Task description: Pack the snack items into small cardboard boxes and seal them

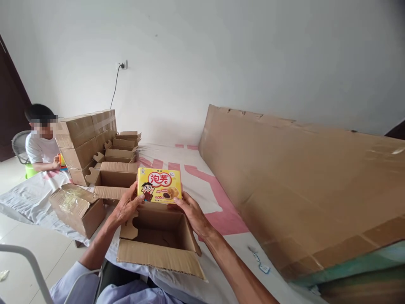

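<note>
A long flattened cardboard sheet leans along the right side of a bed covered in a white and pink sheet. At the far left stands a stack of taped cartons, with several empty open boxes lined up beside it and a crumpled carton nearer the edge. A second person sits behind the stack, against the white wall. In the foreground an open cardboard box lies on the bed, flaps spread, its inside bare. Directly above its far edge is a yellow snack box, printed with a cartoon figure and red characters. The left hand grips its lower left corner, fingers curled behind; the right hand pinches the lower right corner between thumb and fingers. The snack box looks light and thin-walled, stiff along its edges but easily dented on the broad faces, so a hold at the corners or short sides suits it best.
</note>
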A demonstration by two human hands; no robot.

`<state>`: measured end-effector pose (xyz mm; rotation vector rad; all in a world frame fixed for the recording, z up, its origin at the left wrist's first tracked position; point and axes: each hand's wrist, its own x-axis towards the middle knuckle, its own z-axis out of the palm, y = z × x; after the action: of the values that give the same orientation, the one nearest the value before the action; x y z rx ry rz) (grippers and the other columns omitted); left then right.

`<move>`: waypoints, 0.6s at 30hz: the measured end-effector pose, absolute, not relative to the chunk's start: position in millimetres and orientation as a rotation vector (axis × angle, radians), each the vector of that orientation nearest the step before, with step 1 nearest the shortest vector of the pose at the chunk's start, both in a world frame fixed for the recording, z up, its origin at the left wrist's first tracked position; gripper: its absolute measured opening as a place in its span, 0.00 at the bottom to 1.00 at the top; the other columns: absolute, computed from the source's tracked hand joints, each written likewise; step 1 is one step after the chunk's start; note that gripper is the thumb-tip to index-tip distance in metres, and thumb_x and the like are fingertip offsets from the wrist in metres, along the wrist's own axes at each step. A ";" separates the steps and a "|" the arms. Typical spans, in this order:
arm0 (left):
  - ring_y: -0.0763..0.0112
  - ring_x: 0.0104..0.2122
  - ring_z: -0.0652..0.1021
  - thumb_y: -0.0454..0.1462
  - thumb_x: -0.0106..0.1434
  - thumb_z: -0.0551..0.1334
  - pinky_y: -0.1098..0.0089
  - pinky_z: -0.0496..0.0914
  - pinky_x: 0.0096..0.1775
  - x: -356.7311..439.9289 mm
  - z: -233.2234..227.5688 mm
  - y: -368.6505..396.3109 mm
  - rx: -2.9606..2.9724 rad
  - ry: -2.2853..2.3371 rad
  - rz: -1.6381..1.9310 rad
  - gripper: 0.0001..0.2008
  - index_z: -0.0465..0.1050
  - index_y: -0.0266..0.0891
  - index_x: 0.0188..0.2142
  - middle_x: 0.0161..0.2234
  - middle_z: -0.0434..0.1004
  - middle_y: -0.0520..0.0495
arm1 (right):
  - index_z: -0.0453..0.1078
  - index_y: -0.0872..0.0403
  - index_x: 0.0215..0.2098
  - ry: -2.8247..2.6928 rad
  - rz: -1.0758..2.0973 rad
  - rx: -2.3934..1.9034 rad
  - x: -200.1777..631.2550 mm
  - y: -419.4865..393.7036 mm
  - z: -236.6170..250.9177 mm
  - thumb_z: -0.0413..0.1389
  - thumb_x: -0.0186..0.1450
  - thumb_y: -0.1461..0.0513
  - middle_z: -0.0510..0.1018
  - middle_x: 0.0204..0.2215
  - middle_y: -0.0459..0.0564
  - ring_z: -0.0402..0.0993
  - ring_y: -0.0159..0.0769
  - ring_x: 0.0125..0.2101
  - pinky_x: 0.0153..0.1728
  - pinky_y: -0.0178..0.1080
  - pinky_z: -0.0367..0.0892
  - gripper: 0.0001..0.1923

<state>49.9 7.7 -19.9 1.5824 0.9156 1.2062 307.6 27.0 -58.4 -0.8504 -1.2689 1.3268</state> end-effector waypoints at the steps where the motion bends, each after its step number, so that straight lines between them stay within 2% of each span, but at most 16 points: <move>1: 0.46 0.57 0.79 0.57 0.65 0.69 0.58 0.76 0.50 49.0 -18.1 3.8 1.578 0.924 1.163 0.41 0.68 0.44 0.72 0.62 0.80 0.38 | 0.77 0.51 0.51 -1.274 1.319 -0.875 309.1 21.3 -62.0 0.69 0.60 0.39 0.86 0.52 0.55 0.85 0.52 0.45 0.51 0.53 0.81 0.32; 3: 0.48 0.53 0.81 0.56 0.65 0.70 0.62 0.75 0.45 46.9 -12.6 -2.0 1.559 0.938 1.100 0.39 0.71 0.43 0.69 0.60 0.81 0.38 | 0.77 0.51 0.50 -1.290 1.302 -0.911 311.3 13.8 -65.0 0.69 0.59 0.38 0.87 0.51 0.56 0.86 0.51 0.42 0.49 0.54 0.81 0.33; 8: 0.54 0.46 0.82 0.56 0.62 0.72 0.68 0.72 0.38 44.5 -2.0 -3.6 1.523 1.014 1.141 0.38 0.74 0.42 0.67 0.55 0.84 0.39 | 0.77 0.50 0.49 -1.307 1.276 -0.930 306.7 18.1 -52.9 0.70 0.58 0.38 0.87 0.50 0.55 0.86 0.51 0.41 0.49 0.54 0.80 0.32; 13: 0.58 0.40 0.82 0.58 0.59 0.73 0.65 0.75 0.40 41.1 1.0 3.2 1.457 1.074 1.202 0.40 0.74 0.41 0.66 0.51 0.85 0.39 | 0.77 0.49 0.50 -1.341 1.202 -0.825 295.7 36.3 -34.4 0.68 0.60 0.38 0.86 0.52 0.56 0.83 0.54 0.50 0.50 0.54 0.80 0.31; 18: 0.60 0.40 0.81 0.58 0.58 0.74 0.66 0.75 0.40 35.5 -2.3 11.5 1.409 1.085 1.244 0.43 0.73 0.40 0.67 0.51 0.85 0.39 | 0.76 0.52 0.51 -1.401 1.228 -0.845 290.3 55.6 -37.6 0.68 0.60 0.39 0.86 0.49 0.57 0.84 0.51 0.43 0.44 0.52 0.81 0.32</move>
<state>35.5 11.5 -2.3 1.4088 1.0851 1.2444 290.3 55.6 -37.6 -0.8454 -1.4006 1.2277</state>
